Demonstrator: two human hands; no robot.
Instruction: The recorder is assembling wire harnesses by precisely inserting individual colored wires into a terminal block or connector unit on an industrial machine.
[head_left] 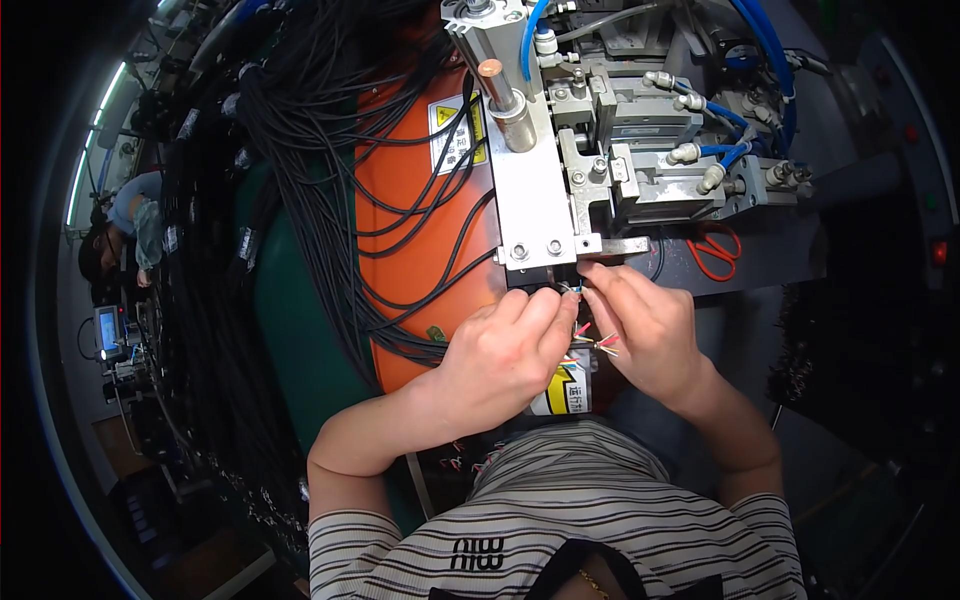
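Below the front end of the metal press, both hands meet around several thin coloured wires (575, 289). My left hand (505, 345) is closed, thumb and forefinger pinching the wires. From the other side my right hand (645, 325) closes on them too, its fingertips bent toward the left thumb; its exact hold is partly hidden. Just under the fingertips, stripped cable ends (605, 345) fan out in red, white and other colours. The silver press (530, 200) stands directly beyond the fingers.
Black cables (310, 170) lie in a thick bundle over the orange surface (400, 235) at left. Red-handled scissors (714, 252) rest right of the press. Pneumatic cylinders (660, 190) with blue hoses (780, 60) fill the far right. Another person (125, 225) works at far left.
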